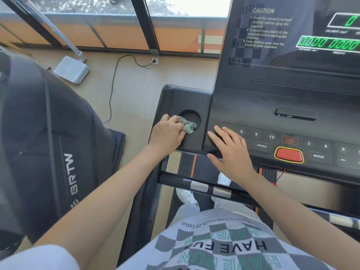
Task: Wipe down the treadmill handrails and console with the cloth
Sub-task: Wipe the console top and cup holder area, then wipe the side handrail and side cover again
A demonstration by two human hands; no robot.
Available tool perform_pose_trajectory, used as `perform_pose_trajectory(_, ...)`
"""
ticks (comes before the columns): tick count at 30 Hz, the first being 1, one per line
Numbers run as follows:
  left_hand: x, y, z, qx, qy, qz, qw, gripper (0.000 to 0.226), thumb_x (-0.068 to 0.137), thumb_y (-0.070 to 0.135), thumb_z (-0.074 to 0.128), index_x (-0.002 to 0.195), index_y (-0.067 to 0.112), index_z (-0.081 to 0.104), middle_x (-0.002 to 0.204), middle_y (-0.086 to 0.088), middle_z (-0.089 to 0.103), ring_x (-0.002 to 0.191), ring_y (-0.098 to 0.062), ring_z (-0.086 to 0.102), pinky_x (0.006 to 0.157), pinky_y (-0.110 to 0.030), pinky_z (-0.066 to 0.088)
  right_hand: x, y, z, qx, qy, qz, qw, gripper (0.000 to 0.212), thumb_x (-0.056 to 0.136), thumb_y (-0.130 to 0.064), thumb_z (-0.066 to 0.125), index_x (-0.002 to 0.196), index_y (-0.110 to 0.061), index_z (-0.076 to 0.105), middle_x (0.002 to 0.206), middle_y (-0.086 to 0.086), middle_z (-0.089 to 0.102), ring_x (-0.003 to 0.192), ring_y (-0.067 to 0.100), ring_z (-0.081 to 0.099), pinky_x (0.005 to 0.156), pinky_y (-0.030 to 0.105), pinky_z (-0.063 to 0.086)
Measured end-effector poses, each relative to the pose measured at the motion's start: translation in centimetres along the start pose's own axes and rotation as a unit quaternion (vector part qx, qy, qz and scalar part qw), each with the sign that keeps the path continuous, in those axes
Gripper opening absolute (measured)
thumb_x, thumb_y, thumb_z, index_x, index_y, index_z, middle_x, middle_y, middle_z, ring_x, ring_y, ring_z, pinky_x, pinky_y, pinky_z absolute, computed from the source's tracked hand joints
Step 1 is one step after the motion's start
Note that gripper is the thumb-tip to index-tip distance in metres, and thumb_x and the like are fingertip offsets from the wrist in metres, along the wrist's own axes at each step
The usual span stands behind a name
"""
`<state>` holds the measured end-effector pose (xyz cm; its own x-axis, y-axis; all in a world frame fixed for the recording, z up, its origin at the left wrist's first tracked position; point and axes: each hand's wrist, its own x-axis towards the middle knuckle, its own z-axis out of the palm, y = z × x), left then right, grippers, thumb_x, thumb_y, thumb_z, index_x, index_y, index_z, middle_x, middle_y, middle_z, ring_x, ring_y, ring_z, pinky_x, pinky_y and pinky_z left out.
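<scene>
My left hand [168,134] grips a small grey-green cloth [188,126] bunched at the rim of the round cup holder [191,116] on the black left wing of the treadmill console [282,106]. Fingers spread and straight, my right hand [229,151] lies flat on the console's lower left corner, beside the number buttons. The red stop button [289,154] sits just right of that hand. Below the console, a black handrail bar [202,187] with silver pulse sensors crosses in front of my body.
A large black machine marked BRTW [48,145] stands close on the left. On the beige floor lie a black cable [114,90] running to a wall socket and a white flat box [71,69]. Windows with dark frames line the far wall.
</scene>
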<state>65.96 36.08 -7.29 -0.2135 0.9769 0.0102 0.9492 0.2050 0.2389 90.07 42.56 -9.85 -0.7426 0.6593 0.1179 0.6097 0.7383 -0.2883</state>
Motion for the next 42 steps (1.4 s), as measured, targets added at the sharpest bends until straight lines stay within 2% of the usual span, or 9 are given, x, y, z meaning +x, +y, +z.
perform_pose_trajectory(4, -2.0, 1.4, 1.0, -0.106, 0.050, -0.048, 0.992, 0.014, 0.092, 0.025, 0.072, 0.089, 0.013, 0.079, 0.105, 0.001, 0.071, 0.090, -0.029, 0.058, 0.066, -0.042, 0.056, -0.2, -0.1, 0.1, 0.004, 0.008, 0.000, 1.000, 0.066, 0.084, -0.036, 0.075, 0.143, -0.018, 0.052, 0.152, 0.006, 0.048, 0.141, 0.030, 0.039, 0.110, 0.043, 0.033)
perform_pose_trajectory(9, -3.1, 5.4, 1.9, -0.144, 0.070, -0.002, 0.987, 0.012, 0.090, 0.023, 0.071, 0.095, 0.013, 0.076, 0.107, 0.006, 0.070, 0.089, -0.024, 0.060, 0.063, -0.038, 0.056, -0.2, -0.1, 0.0, 0.005, 0.020, -0.007, 1.000, 0.065, 0.083, -0.033, 0.077, 0.142, -0.015, 0.054, 0.151, 0.008, 0.049, 0.139, 0.031, 0.041, 0.111, 0.046, 0.035)
perform_pose_trajectory(14, 0.2, 5.0, 2.1, -0.217, 0.010, -0.036, 0.975, 0.038, 0.095, 0.022, 0.068, 0.132, 0.011, 0.067, 0.138, -0.005, 0.062, 0.119, -0.031, 0.056, 0.100, -0.045, 0.051, -0.3, -0.2, -0.2, 0.010, 0.019, -0.005, 1.000, 0.065, 0.085, -0.033, 0.075, 0.144, -0.014, 0.053, 0.152, 0.008, 0.049, 0.139, 0.032, 0.041, 0.111, 0.047, 0.036)
perform_pose_trajectory(18, -0.5, 4.3, 2.6, -0.184, 0.029, 0.002, 0.983, 0.018, 0.094, 0.021, 0.070, 0.107, 0.014, 0.079, 0.125, -0.004, 0.067, 0.106, -0.033, 0.055, 0.084, -0.045, 0.055, -0.4, -0.1, -0.1, 0.010, 0.021, -0.006, 1.000, 0.063, 0.085, -0.033, 0.074, 0.142, -0.013, 0.054, 0.152, 0.008, 0.049, 0.139, 0.031, 0.041, 0.111, 0.047, 0.035)
perform_pose_trajectory(22, -4.4, 4.1, 3.2, -0.111, 0.104, 0.053, 0.987, 0.021, 0.094, 0.030, 0.064, 0.094, 0.018, 0.080, 0.112, 0.000, 0.070, 0.101, -0.030, 0.058, 0.075, -0.042, 0.053, -0.7, 0.0, 0.2, 0.007, 0.022, -0.003, 1.000, 0.064, 0.086, -0.033, 0.074, 0.143, -0.014, 0.054, 0.151, 0.009, 0.049, 0.139, 0.032, 0.041, 0.111, 0.046, 0.036)
perform_pose_trajectory(26, -7.6, 4.2, 3.6, -0.094, 0.129, 0.024, 0.987, 0.011, 0.093, 0.029, 0.071, 0.089, 0.021, 0.079, 0.102, 0.006, 0.070, 0.094, -0.025, 0.058, 0.069, -0.033, 0.051, -0.8, 0.1, 0.2, 0.005, 0.018, -0.001, 1.000, 0.064, 0.086, -0.035, 0.073, 0.143, -0.014, 0.053, 0.152, 0.008, 0.048, 0.138, 0.031, 0.041, 0.111, 0.046, 0.036)
perform_pose_trajectory(31, -10.9, 0.8, 2.9, -0.063, 0.122, -0.063, 0.988, 0.012, 0.089, 0.019, 0.065, 0.086, 0.014, 0.075, 0.098, 0.003, 0.068, 0.090, -0.024, 0.059, 0.056, -0.039, 0.054, -1.0, 0.0, 0.2, 0.005, 0.017, 0.010, 1.000, 0.061, 0.086, -0.034, 0.072, 0.141, -0.014, 0.055, 0.152, 0.007, 0.049, 0.137, 0.030, 0.041, 0.108, 0.046, 0.037)
perform_pose_trajectory(36, -8.5, -1.4, 0.8, -0.102, 0.127, -0.158, 0.974, 0.026, 0.091, 0.013, 0.069, 0.116, 0.013, 0.075, 0.126, -0.006, 0.068, 0.110, -0.031, 0.061, 0.082, -0.041, 0.056, -1.0, -0.2, 0.1, -0.002, 0.012, 0.018, 1.000, 0.061, 0.086, -0.033, 0.073, 0.141, -0.015, 0.054, 0.152, 0.006, 0.048, 0.136, 0.030, 0.040, 0.108, 0.048, 0.038)
perform_pose_trajectory(42, -4.4, -2.6, 0.7, -0.197, 0.037, -0.206, 0.958, 0.046, 0.098, 0.034, 0.061, 0.144, 0.034, 0.058, 0.161, 0.004, 0.042, 0.138, -0.026, 0.048, 0.104, -0.041, 0.048, -0.7, -0.7, -0.1, -0.013, 0.011, 0.017, 1.000, 0.059, 0.081, -0.027, 0.077, 0.134, -0.012, 0.058, 0.146, 0.010, 0.052, 0.132, 0.034, 0.044, 0.105, 0.049, 0.037)
